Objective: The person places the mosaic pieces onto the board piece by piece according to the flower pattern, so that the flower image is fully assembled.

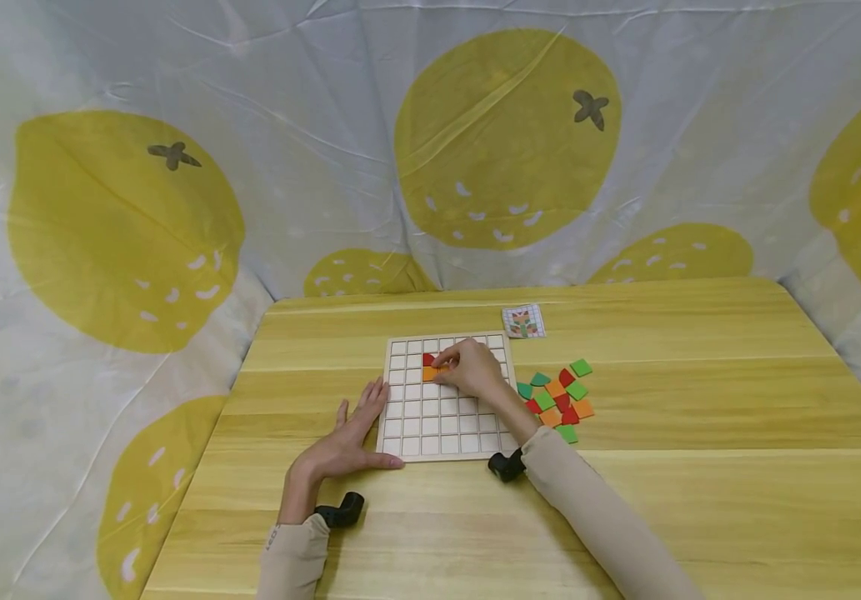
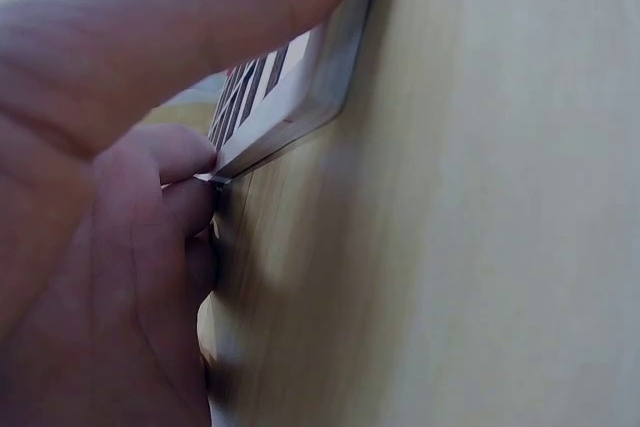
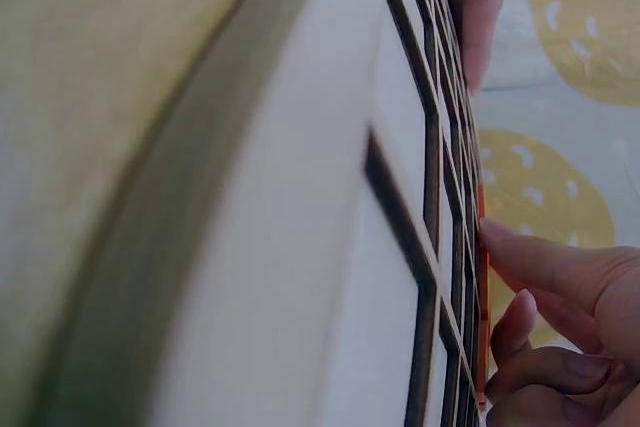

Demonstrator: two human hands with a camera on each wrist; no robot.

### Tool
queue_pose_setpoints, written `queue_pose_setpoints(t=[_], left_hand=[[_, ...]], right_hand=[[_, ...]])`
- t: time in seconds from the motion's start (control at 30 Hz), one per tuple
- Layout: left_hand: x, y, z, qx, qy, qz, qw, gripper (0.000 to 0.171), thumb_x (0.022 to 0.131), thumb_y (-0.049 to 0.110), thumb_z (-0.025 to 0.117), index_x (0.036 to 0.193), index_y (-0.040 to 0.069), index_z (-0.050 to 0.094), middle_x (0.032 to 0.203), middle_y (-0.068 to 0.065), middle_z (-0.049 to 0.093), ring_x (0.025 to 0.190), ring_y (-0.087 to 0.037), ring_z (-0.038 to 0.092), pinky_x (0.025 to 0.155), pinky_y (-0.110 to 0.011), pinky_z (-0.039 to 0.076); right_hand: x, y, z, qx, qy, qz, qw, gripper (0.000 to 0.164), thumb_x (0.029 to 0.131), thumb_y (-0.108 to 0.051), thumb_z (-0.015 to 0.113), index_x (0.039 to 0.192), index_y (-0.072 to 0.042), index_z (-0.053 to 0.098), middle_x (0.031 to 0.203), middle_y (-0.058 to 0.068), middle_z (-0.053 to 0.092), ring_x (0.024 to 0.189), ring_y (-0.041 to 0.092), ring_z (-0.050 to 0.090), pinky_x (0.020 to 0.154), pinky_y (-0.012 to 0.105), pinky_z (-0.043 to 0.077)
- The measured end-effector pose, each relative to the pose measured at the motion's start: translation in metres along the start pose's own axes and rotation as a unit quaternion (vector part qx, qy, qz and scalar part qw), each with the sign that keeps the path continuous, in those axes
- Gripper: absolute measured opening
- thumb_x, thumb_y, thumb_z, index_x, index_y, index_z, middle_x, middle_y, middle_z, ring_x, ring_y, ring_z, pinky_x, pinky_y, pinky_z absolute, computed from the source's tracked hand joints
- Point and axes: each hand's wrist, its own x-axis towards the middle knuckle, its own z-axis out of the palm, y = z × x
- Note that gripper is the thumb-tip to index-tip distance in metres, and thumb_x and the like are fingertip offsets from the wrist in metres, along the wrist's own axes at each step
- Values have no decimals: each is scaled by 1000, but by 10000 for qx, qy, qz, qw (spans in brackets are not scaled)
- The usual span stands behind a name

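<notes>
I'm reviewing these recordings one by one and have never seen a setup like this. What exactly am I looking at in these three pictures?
There is no machine here, just a person's left hand and right hand, both bare. The wide picture comes from a camera worn on the head, looking forward and down; the two close ones come from cameras worn on the wrists.

On the wooden table lies a grid board, with loose coloured pieces to its right and a small pattern card near its far right corner.

The left hand touches the board's left side and near corner. The right hand's fingertips are at a red piece and an orange piece in the grid; whether they pinch one is unclear.
</notes>
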Motion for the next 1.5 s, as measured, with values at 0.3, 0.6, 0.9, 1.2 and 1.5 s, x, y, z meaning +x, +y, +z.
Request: queue_pose_setpoints(t=[0.3,0.6,0.9,1.2,1.5], left_hand=[[1,1,0,8,6,16,10000,121,87,37,84,166,3,0,175,-14,-10,162,-36,-14,123,-67,-18],[0,1,0,16,11,23,10000,122,87,38,84,166,3,-2,175,-13,-10,162,-36,-14,122,-66,-18],[0,2,0,-14,-19,16,10000,121,87,38,84,166,2,-1,175,-14,-10,162,-37,-14,122,-67,-18],[-1,1,-1,18,-44,-55,10000,121,87,38,84,166,3,-2,175,-13,-11,162,-36,-14,122,-67,-19],[-1,1,-1,-27,5,-4,10000,121,87,38,84,166,3,-1,175,-13,-10,162,-36,-14,122,-67,-18]], right_hand=[[-7,14,-25,829,-249,43,9962,19,89,-24,82,106,-13,83,84,3,68,72,15,53,60,24,39],[-33,59,-92,813,-116,67,9966,30,97,-25,74,121,-7,76,111,14,72,63,14,47,55,25,40],[-63,105,-134,686,-362,-20,9970,31,95,-12,74,124,0,73,117,22,73,89,27,67,73,28,53],[-64,120,-134,832,-980,-215,9915,34,85,-5,84,117,3,75,115,24,75,93,24,67,68,21,52],[-64,121,-135,607,-600,154,9962,33,84,-10,86,114,1,77,108,21,75,76,15,57,64,22,48]])
